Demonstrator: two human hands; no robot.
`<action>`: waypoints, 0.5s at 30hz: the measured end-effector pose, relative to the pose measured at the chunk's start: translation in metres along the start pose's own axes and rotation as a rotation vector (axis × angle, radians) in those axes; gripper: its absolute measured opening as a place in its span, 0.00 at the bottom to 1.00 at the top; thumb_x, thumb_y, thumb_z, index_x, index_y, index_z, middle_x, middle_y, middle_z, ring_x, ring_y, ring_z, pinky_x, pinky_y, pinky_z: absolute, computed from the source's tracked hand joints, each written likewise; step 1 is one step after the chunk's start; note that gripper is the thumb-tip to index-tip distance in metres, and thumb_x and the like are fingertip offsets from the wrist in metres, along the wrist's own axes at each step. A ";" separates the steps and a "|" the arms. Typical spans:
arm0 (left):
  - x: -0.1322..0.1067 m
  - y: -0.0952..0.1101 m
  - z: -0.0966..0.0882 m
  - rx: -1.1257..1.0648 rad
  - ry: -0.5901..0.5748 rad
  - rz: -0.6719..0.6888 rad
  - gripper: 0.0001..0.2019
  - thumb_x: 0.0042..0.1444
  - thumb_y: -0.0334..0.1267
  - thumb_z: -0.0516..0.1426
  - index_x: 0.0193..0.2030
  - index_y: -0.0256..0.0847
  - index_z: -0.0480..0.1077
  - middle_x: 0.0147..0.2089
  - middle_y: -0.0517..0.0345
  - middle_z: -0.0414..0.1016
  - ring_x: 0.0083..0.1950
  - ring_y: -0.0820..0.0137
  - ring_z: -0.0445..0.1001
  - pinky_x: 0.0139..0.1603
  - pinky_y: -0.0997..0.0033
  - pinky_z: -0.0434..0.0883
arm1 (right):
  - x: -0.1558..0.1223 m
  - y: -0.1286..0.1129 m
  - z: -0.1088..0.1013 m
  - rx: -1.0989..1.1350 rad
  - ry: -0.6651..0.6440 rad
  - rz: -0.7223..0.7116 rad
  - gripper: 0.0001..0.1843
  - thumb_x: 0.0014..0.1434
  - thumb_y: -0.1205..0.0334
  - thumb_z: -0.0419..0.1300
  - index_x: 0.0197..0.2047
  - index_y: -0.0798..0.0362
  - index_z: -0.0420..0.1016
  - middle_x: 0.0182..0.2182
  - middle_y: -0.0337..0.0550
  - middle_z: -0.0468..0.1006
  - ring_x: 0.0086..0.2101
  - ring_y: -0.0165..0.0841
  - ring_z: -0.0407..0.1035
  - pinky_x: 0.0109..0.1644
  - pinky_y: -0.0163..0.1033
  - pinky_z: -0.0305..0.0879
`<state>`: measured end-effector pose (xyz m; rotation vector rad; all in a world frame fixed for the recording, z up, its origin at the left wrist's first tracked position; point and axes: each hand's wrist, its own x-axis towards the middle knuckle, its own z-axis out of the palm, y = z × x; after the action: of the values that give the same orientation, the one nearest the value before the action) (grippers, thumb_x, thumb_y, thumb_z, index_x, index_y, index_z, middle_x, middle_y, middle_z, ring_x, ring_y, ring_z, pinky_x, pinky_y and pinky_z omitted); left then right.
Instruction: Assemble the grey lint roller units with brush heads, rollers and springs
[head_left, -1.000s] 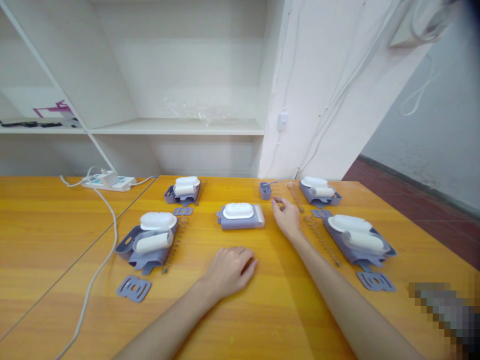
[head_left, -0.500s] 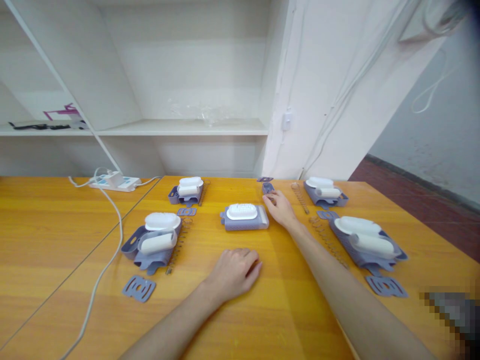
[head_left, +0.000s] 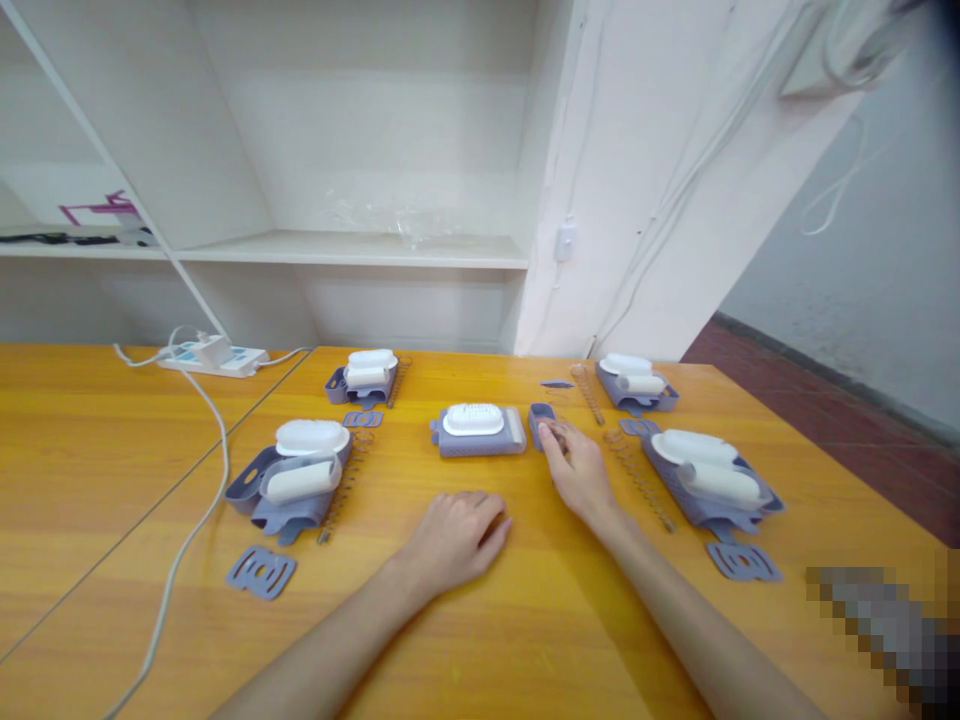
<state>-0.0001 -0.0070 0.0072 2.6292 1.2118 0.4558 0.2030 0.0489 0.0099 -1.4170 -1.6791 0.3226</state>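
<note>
The long purple-grey plastic box (head_left: 480,446) looks matt and textured, its white oval plastic top (head_left: 472,419) studded. Right of the box, the small purple-grey plastic cup (head_left: 535,424) looks matt, a long coiled spring (head_left: 642,483) metallic. Beneath the box, the orange-yellow wooden table (head_left: 480,650) looks smooth, glossy.

You've got no readable text, brand, number or sign here. Your lilac case (head_left: 480,444): nothing legible. Power strip (head_left: 246,362), behind it to the left: too small for you to read. Wall switch (head_left: 565,242), behind it to the right: same.
</note>
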 end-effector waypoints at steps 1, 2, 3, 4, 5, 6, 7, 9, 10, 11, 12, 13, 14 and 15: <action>0.000 0.000 0.000 -0.004 0.000 -0.008 0.11 0.63 0.42 0.45 0.40 0.42 0.65 0.36 0.54 0.75 0.38 0.66 0.74 0.36 0.70 0.65 | -0.009 -0.006 -0.004 0.034 -0.009 0.015 0.21 0.63 0.49 0.49 0.44 0.53 0.76 0.43 0.48 0.78 0.45 0.41 0.71 0.51 0.44 0.64; -0.001 0.000 0.001 -0.011 -0.001 -0.018 0.12 0.63 0.43 0.45 0.41 0.42 0.65 0.37 0.54 0.75 0.39 0.65 0.74 0.37 0.69 0.66 | -0.019 -0.013 -0.008 0.072 -0.035 0.031 0.21 0.63 0.49 0.49 0.45 0.53 0.76 0.41 0.48 0.79 0.45 0.41 0.71 0.50 0.44 0.65; -0.001 0.000 0.001 -0.021 -0.001 -0.031 0.12 0.62 0.46 0.46 0.42 0.42 0.64 0.38 0.54 0.75 0.40 0.64 0.74 0.38 0.68 0.66 | -0.028 -0.020 -0.011 0.116 -0.069 0.059 0.21 0.63 0.49 0.48 0.46 0.53 0.76 0.36 0.47 0.80 0.43 0.41 0.72 0.49 0.43 0.66; -0.002 0.000 0.001 -0.036 0.001 -0.042 0.14 0.61 0.49 0.47 0.45 0.43 0.63 0.40 0.54 0.75 0.41 0.63 0.75 0.38 0.67 0.67 | -0.036 -0.027 -0.014 0.163 -0.106 0.084 0.22 0.63 0.49 0.48 0.46 0.53 0.76 0.30 0.46 0.80 0.41 0.41 0.73 0.47 0.43 0.67; -0.002 0.001 0.001 -0.055 0.006 -0.049 0.18 0.59 0.53 0.49 0.48 0.43 0.62 0.43 0.54 0.75 0.42 0.62 0.75 0.39 0.66 0.68 | -0.044 -0.034 -0.016 0.209 -0.141 0.102 0.22 0.63 0.49 0.48 0.44 0.54 0.77 0.25 0.44 0.78 0.39 0.41 0.74 0.45 0.42 0.68; -0.003 0.001 0.001 -0.075 0.016 -0.052 0.23 0.56 0.57 0.51 0.51 0.44 0.60 0.46 0.53 0.74 0.43 0.61 0.74 0.41 0.65 0.68 | -0.051 -0.041 -0.018 0.255 -0.177 0.111 0.22 0.64 0.49 0.48 0.43 0.54 0.77 0.21 0.43 0.76 0.38 0.41 0.74 0.45 0.41 0.68; -0.003 0.002 0.000 -0.094 0.028 -0.052 0.28 0.53 0.60 0.53 0.54 0.44 0.57 0.48 0.52 0.73 0.45 0.60 0.74 0.42 0.64 0.69 | -0.057 -0.046 -0.018 0.300 -0.209 0.112 0.22 0.64 0.50 0.48 0.43 0.54 0.77 0.18 0.42 0.74 0.38 0.40 0.74 0.45 0.41 0.68; -0.003 0.003 -0.001 -0.128 0.051 -0.048 0.35 0.48 0.63 0.55 0.57 0.45 0.54 0.51 0.52 0.70 0.48 0.59 0.73 0.44 0.62 0.69 | -0.067 -0.055 -0.017 0.381 -0.225 0.076 0.20 0.64 0.51 0.49 0.43 0.54 0.77 0.21 0.42 0.75 0.37 0.38 0.74 0.45 0.40 0.68; -0.002 0.004 -0.002 -0.136 0.058 -0.047 0.37 0.46 0.64 0.55 0.58 0.45 0.53 0.51 0.52 0.69 0.49 0.59 0.72 0.45 0.63 0.69 | -0.070 -0.057 -0.015 0.419 -0.221 0.061 0.18 0.63 0.52 0.50 0.43 0.53 0.76 0.25 0.43 0.77 0.34 0.36 0.74 0.42 0.39 0.69; -0.002 0.004 -0.003 -0.135 0.057 -0.046 0.37 0.46 0.64 0.55 0.58 0.46 0.53 0.51 0.52 0.69 0.48 0.59 0.72 0.44 0.63 0.69 | -0.073 -0.059 -0.013 0.460 -0.208 0.061 0.17 0.63 0.52 0.51 0.43 0.52 0.76 0.29 0.44 0.77 0.30 0.33 0.73 0.37 0.37 0.69; -0.001 0.005 -0.005 -0.125 0.047 -0.041 0.36 0.47 0.64 0.55 0.58 0.47 0.54 0.50 0.53 0.68 0.47 0.60 0.72 0.43 0.64 0.69 | -0.075 -0.060 -0.011 0.505 -0.189 0.080 0.16 0.62 0.52 0.52 0.43 0.52 0.75 0.31 0.44 0.77 0.25 0.30 0.71 0.31 0.35 0.69; -0.001 0.006 -0.006 -0.105 0.032 -0.030 0.35 0.48 0.63 0.54 0.59 0.49 0.54 0.49 0.54 0.68 0.45 0.61 0.73 0.41 0.65 0.69 | -0.076 -0.060 -0.009 0.549 -0.168 0.117 0.16 0.61 0.51 0.53 0.42 0.53 0.74 0.30 0.43 0.77 0.21 0.28 0.68 0.26 0.34 0.67; -0.001 0.006 -0.007 -0.077 0.013 -0.013 0.33 0.50 0.62 0.53 0.59 0.51 0.54 0.49 0.54 0.67 0.43 0.63 0.73 0.39 0.66 0.69 | -0.077 -0.059 -0.007 0.586 -0.143 0.165 0.15 0.61 0.51 0.54 0.41 0.53 0.73 0.27 0.40 0.75 0.18 0.26 0.65 0.22 0.32 0.64; -0.001 0.006 -0.009 -0.046 -0.006 0.009 0.30 0.52 0.62 0.52 0.59 0.54 0.55 0.49 0.55 0.66 0.41 0.64 0.73 0.37 0.67 0.69 | -0.078 -0.058 -0.006 0.608 -0.115 0.212 0.14 0.60 0.51 0.55 0.39 0.53 0.73 0.22 0.37 0.72 0.16 0.26 0.62 0.20 0.32 0.61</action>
<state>0.0004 -0.0107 0.0169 2.5973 1.1738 0.4717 0.1653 -0.0404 0.0176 -1.1218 -1.3506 0.9606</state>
